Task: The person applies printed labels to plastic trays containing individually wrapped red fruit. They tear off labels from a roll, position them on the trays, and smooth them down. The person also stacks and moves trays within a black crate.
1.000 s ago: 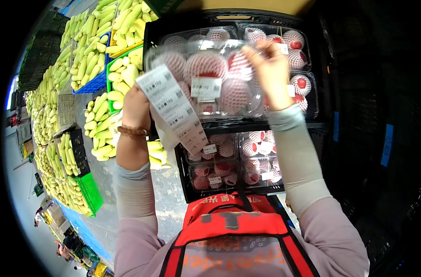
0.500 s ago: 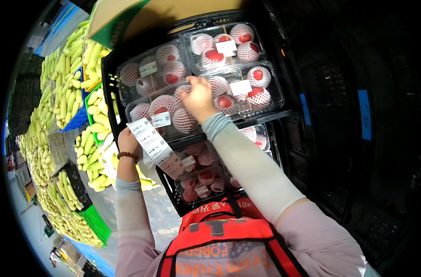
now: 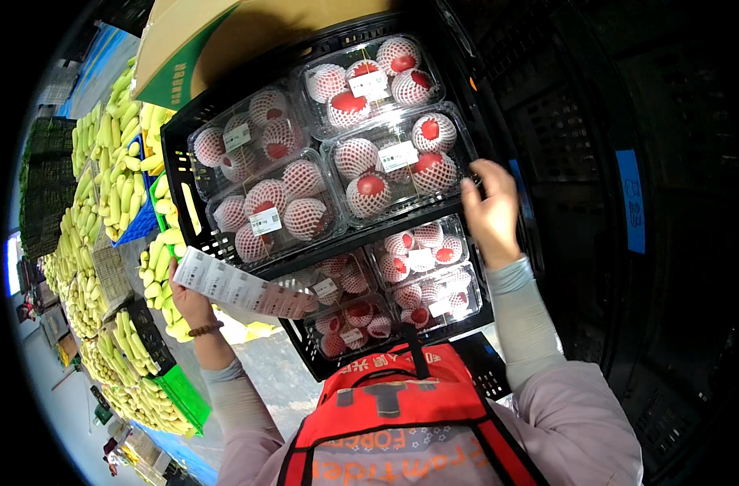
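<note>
One long strip of printed white labels (image 3: pixel 244 285) is pinched in the left hand (image 3: pixel 193 304), and from my end of the feed I see it slope down to the right, its loose end above the left side of the lower crate (image 3: pixel 311 356). A brown beaded bracelet (image 3: pixel 206 329) circles that wrist. The right hand (image 3: pixel 493 212) is at the near right corner of the upper black crate (image 3: pixel 173 154), thumb and forefinger spread apart; I cannot tell whether they touch the rim.

Just left of those fingers, inside the upper crate, I have the near right clamshell pack (image 3: pixel 400 190). Beside it lies the near left clamshell pack (image 3: pixel 284 251), with the far right clamshell pack (image 3: pixel 382 113) and the far left clamshell pack (image 3: pixel 268 168) behind. All four are clear plastic, filled with round red fruit in pink-and-white foam nets, and each bears a white label.

The lower crate sits closer to the wearer and holds more packs of the same kind. Nearer still, I see a red bib (image 3: pixel 459 409) with black straps.

Past the upper crate stands a tan cardboard box (image 3: pixel 167 40) with a green band. Off to the left, I see heaps of long pale green squash (image 3: pixel 114 121), a blue crate (image 3: pixel 143 215) and a bright green crate (image 3: pixel 183 401).
</note>
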Tool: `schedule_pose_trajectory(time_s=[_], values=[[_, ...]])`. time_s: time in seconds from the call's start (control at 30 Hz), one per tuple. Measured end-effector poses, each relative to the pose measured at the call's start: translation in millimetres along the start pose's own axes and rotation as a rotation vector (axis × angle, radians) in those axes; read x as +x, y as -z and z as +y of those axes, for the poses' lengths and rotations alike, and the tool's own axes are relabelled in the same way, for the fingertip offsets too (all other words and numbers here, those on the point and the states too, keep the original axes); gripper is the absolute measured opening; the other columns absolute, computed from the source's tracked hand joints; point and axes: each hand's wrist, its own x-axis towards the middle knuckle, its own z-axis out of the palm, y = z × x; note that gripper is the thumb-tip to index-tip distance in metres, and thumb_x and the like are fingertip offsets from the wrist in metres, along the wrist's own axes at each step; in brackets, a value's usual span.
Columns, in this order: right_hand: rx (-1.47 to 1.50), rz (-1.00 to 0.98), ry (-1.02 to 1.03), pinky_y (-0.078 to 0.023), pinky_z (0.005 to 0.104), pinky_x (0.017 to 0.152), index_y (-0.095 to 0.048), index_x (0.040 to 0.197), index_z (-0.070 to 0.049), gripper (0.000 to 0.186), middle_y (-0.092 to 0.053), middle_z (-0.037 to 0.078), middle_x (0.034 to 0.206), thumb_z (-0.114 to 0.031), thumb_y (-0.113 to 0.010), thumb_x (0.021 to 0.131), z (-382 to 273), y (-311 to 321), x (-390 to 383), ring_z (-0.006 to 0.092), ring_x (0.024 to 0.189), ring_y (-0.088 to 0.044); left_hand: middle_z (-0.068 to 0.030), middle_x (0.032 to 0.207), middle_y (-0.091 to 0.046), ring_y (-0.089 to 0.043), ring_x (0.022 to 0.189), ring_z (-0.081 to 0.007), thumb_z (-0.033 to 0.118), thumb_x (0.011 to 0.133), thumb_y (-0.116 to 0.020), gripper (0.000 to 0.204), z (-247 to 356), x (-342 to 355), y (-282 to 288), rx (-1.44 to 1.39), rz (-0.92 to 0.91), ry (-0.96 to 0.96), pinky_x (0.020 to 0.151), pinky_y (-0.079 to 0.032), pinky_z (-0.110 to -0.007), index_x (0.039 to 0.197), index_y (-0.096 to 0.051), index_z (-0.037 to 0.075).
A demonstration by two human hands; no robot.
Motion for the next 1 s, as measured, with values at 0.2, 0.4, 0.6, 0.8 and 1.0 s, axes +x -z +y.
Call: schedule_pose_trajectory(time_s=[0.2, 0.4, 0.6, 0.8, 1.0], values=[[-0.023, -0.188, 0.077, -0.044, 0.0429, 0.091, -0.06, 0.106, 0.002, 0.033, -0.061, 0.018, 0.112, -0.017, -0.066, 0.08, -1.1, 7.6, 1.1, 0.0361, 0.105, -0.055, -0.0084, 0.101, -0.067, -0.067, 0.082, -0.0184, 0.014, 0.09, -0.055, 0.029, -39.5, 20.4, 19.7, 0.187, -0.169, 0.387, 0.071, -0.053, -0.029, 0.115, -0.061, 0.001], [-0.005, -0.384, 0.424, -0.038, 0.0411, 0.094, -0.063, 0.104, -0.011, 0.038, -0.063, 0.006, 0.097, -0.024, -0.073, 0.07, -19.3, 2.4, -18.7, 0.0243, 0.097, -0.058, -0.008, 0.091, -0.068, -0.066, 0.076, -0.016, 0.011, 0.088, -0.059, 0.017, -61.9, 38.5, 24.2, 0.17, -0.246, 0.264, 0.066, -0.054, -0.028, 0.1, -0.064, 0.0], [-0.175, -0.347, 0.382, -0.043, 0.0381, 0.077, -0.058, 0.075, -0.011, 0.016, -0.06, 0.004, 0.076, -0.017, -0.071, 0.068, -16.1, -16.5, -21.0, 0.0234, 0.084, -0.059, -0.0087, 0.093, -0.068, -0.067, 0.077, -0.017, 0.009, 0.086, -0.061, 0.019, -74.6, 42.5, 19.8, 0.215, -0.204, 0.162, 0.066, -0.054, -0.028, 0.103, -0.063, 0.0], [-0.221, -0.38, 0.412, -0.043, 0.0362, 0.073, -0.059, 0.074, -0.012, 0.02, -0.058, 0.002, 0.074, -0.019, -0.074, 0.064, -16.1, -19.4, -21.8, 0.0221, 0.079, -0.058, -0.0073, 0.093, -0.069, -0.067, 0.079, -0.0165, 0.012, 0.087, -0.058, 0.021, -62.3, 47.2, 27.1, 0.351, -0.27, 0.175, 0.068, -0.053, -0.028, 0.103, -0.065, 0.0], [-0.26, -0.375, 0.425, -0.044, 0.0359, 0.075, -0.061, 0.074, -0.013, 0.017, -0.061, 0.001, 0.076, -0.023, -0.072, 0.066, -21.0, -15.1, -19.3, 0.0206, 0.083, -0.06, -0.0064, 0.096, -0.068, -0.063, 0.086, -0.0136, 0.019, 0.089, -0.056, 0.027, -67.1, 30.7, 81.0, 0.765, -0.328, -0.073, 0.075, -0.048, -0.026, 0.105, -0.066, -0.002]])
